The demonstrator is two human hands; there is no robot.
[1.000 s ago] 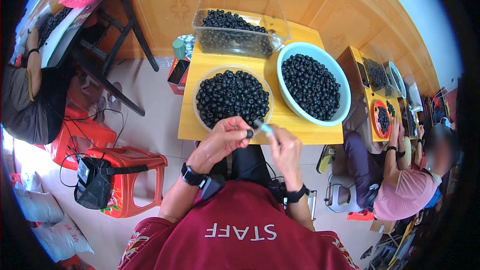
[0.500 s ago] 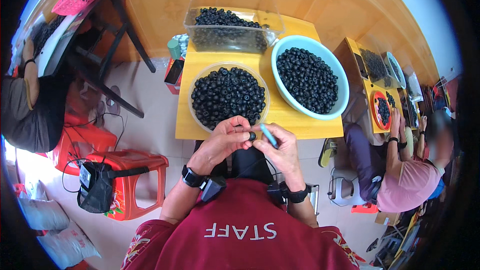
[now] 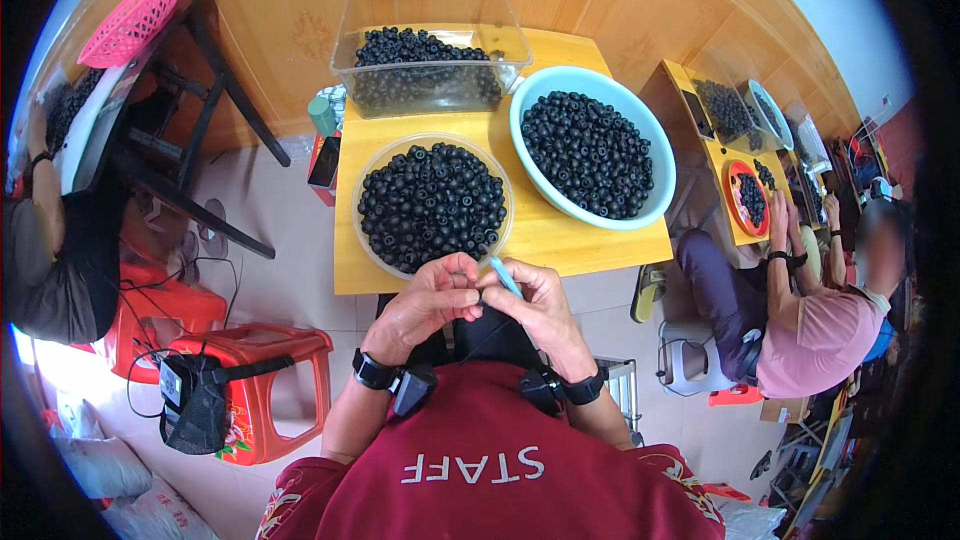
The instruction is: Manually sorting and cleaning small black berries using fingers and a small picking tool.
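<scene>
My left hand (image 3: 432,302) is just off the table's front edge, thumb and fingers pinched together. Whatever sits between those fingertips is hidden. Close beside it, fingertips nearly meeting, my right hand (image 3: 540,308) is closed on a slim light-blue pen-like tool (image 3: 506,278) that slants up past the fingers. Its lower end cannot be seen. Right beyond my hands stands a round clear tub (image 3: 357,223) of black beads (image 3: 432,202) with holes through them. To its right is a light-blue basin (image 3: 667,180) heaped with similar beads.
A clear rectangular bin (image 3: 430,2) with more beads stands at the back of the yellow table (image 3: 590,265). Red stools (image 3: 275,340) and a black mesh bag (image 3: 195,410) are on the left. People work at other tables on both sides, one in a pink shirt (image 3: 820,340).
The view has shifted slightly. The black bead that showed at my left fingertips is now out of sight. My hands are closer together, and the blue tool stands more steeply.
</scene>
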